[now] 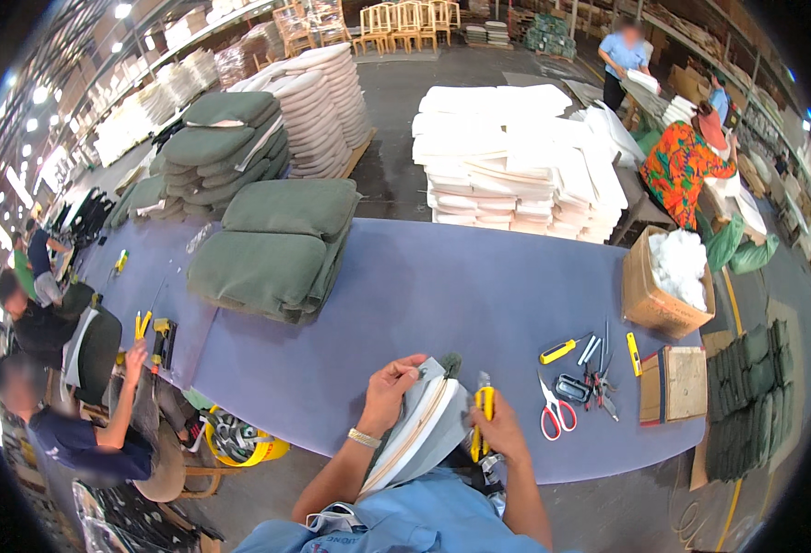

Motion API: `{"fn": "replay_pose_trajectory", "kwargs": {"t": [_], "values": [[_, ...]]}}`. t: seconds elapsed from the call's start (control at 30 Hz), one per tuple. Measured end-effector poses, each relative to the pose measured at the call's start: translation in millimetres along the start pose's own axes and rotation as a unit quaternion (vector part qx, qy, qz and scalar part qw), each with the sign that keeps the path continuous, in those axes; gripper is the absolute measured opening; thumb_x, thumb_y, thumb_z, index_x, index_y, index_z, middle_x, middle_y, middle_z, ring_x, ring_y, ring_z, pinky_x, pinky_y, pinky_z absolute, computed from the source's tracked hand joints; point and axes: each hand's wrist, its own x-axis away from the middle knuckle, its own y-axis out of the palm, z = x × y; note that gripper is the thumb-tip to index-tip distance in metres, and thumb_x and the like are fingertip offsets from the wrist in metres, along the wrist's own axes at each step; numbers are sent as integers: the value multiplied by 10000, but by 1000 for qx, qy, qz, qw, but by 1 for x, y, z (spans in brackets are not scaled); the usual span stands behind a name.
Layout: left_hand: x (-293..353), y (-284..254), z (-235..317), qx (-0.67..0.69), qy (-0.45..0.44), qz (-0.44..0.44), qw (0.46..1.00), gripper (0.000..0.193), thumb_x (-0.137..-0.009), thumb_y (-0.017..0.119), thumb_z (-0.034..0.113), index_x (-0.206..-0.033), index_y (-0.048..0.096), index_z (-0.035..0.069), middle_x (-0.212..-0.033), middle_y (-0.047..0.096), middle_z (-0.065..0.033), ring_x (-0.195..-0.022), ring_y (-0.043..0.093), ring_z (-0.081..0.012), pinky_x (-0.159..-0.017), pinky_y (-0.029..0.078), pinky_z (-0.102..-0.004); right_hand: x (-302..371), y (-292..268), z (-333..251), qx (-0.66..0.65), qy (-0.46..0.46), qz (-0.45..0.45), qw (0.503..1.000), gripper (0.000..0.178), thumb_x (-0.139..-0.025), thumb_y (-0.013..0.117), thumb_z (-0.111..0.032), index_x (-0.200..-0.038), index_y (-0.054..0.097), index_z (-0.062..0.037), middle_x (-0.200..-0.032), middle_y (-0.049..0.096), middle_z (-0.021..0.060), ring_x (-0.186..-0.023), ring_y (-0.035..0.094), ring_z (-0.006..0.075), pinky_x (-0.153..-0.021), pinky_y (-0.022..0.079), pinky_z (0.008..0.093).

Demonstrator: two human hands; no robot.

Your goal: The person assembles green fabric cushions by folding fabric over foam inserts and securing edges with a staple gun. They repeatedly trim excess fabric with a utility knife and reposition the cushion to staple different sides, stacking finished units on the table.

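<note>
Holding a layered cushion piece [416, 431] tilted over the lap at the near edge of the tabletop [424, 295]. Left hand [394, 385]: grip clamped on the piece's upper edge. Right hand [500, 429]: grip closed round a yellow utility knife [482, 422]. Judged part-done: white layers lie exposed, dark green fabric [450, 363] shows at the tip; covering appears unfinished.

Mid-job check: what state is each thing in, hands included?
Left hand: closed on the padded piece.
Padded piece: held, layered edge exposed.
Right hand: closed around the yellow tool.
Yellow tool: gripped; whether open, unclear.
Scissors: flat on the table; blade opening unclear.
Cardboard box: open, filled with white stuffing.
Yellow bucket: open, filled.
Green cushions: stacked.
White pads: stacked.
</note>
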Motion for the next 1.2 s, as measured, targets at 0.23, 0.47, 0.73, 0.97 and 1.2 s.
{"fn": "replay_pose_trajectory", "kwargs": {"t": [0.23, 0.47, 0.73, 0.97, 1.2], "values": [[62, -44, 14, -159, -100, 13, 982, 97, -975, 696, 83, -981, 697, -14, -1342, 663, -154, -1060, 632, -141, -970, 494, -286, -27, -40, 76, 187, 74, 115, 973, 488, -906, 726, -292, -1310, 586, -56, -1084, 738, 176, -931, 733, 365, -854, 564, 469], [92, -47, 14, -165, -64, 40, 983, 111, -974, 711, 83, -995, 690, -24, -1277, 695, -154, -1066, 629, -138, -973, 507, -306, -68, -10, -8, 71, -178, 145, 971, 468, -948, 713, -294, -1352, 643, -68, -1400, 613, 196, -1228, 612, 366, -1041, 494, 443], [104, -62, 55, -113, 26, 185, 976, 74, -1015, 629, 25, -1052, 619, -39, -1072, 743, -145, -937, 732, -190, -810, 621, -294, -85, 58, -19, 127, -235, 127, 955, 211, -914, 703, -228, -1043, 767, -73, -1315, 647, 161, -1236, 569, 370, -1049, 460, 456], [168, -164, 38, -163, -10, 349, 923, 56, -978, 618, -42, -1033, 625, -36, -931, 700, -96, -894, 739, -200, -771, 646, -308, -82, 41, -7, 103, -254, 119, 954, 171, -916, 689, -194, -995, 759, -60, -1261, 660, 177, -1205, 589, 364, -1029, 461, 454], [222, -215, -18, -165, -94, 408, 893, 86, -915, 706, 17, -891, 626, -7, -866, 664, -62, -798, 712, -173, -718, 624, -296, -83, 34, 6, 151, -240, 90, 955, 188, -987, 614, -168, -1061, 737, -46, -1306, 629, 190, -1198, 599, 343, -1015, 456, 433]]}}
